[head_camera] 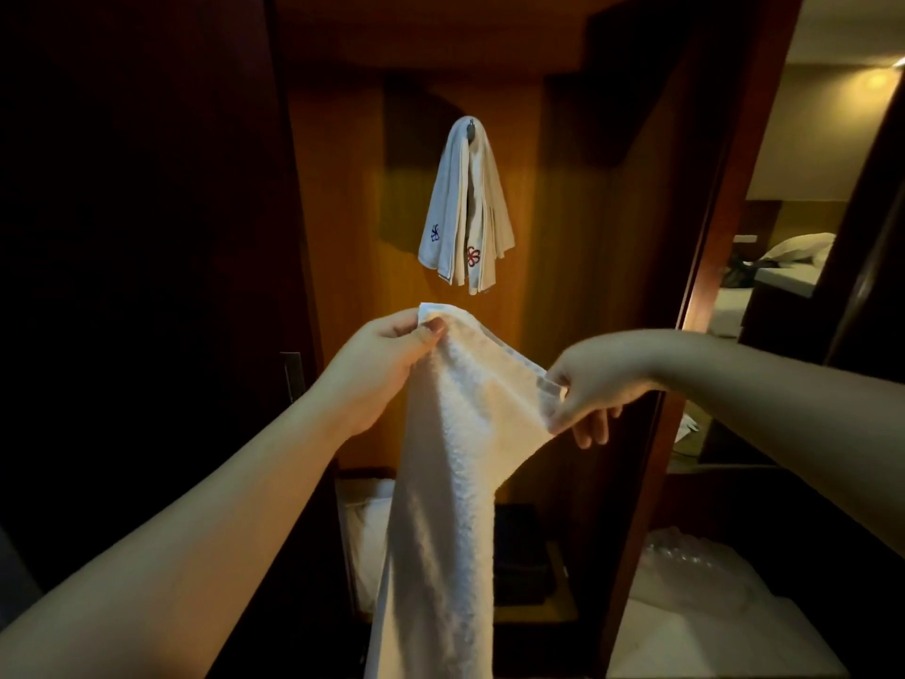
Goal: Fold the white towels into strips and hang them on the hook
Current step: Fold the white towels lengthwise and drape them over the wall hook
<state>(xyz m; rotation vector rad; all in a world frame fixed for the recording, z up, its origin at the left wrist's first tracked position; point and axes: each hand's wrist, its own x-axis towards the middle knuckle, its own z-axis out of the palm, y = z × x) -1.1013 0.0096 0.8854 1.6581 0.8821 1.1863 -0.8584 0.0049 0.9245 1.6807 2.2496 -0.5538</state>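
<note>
A long white towel (450, 482) hangs down in front of me, folded into a narrow strip. My left hand (387, 355) pinches its upper left corner between thumb and fingers. My right hand (587, 384) pinches the upper right corner, a little lower. Above them a small metal hook (471, 128) sits on the wooden back panel of an open wardrobe. Several white towels (465, 213) with small embroidered flowers, one blue and one red, hang from that hook. The held towel's top edge is below the hanging towels and apart from them.
Dark wooden wardrobe sides (651, 237) frame the hook panel. Folded white cloth (367, 521) and a dark box (519, 551) lie on the wardrobe floor. A white surface with clear plastic (695, 580) is at the lower right. A doorway at right shows a bed (783, 267).
</note>
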